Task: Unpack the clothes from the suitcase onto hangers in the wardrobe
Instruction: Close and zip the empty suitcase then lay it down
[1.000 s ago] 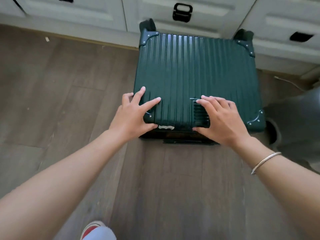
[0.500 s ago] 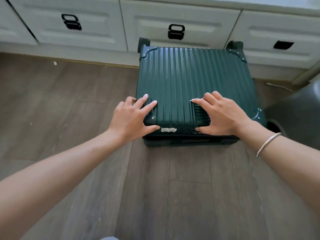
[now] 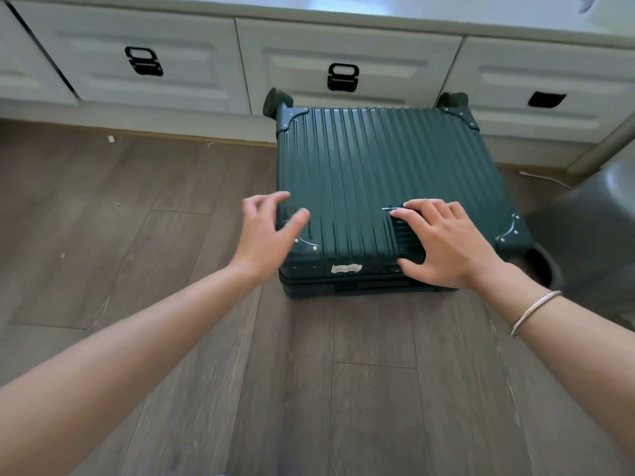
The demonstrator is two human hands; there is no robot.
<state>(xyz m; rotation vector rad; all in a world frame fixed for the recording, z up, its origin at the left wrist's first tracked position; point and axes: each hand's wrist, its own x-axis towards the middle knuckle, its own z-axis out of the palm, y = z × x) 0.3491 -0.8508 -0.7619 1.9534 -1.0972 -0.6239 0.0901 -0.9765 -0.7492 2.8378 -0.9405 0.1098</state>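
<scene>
A dark green ribbed suitcase (image 3: pixel 381 187) lies flat and closed on the wooden floor, its wheels toward the white drawers. My right hand (image 3: pixel 446 242) grips its near edge, fingers on the lid and thumb on the front side. My left hand (image 3: pixel 266 235) hovers at the near left corner, blurred, fingers spread, holding nothing. No clothes, hangers or wardrobe interior are visible.
White drawers (image 3: pixel 161 63) with black handles run along the back, right behind the suitcase. A dark grey rounded object (image 3: pixel 591 242) stands close to the suitcase's right side. Wooden floor (image 3: pixel 137 252) stretches to the left and in front.
My left hand has come off the suitcase's near left corner and shifted left, fingers spread. The right hand keeps its grip. The view has pulled back, showing more drawers.
</scene>
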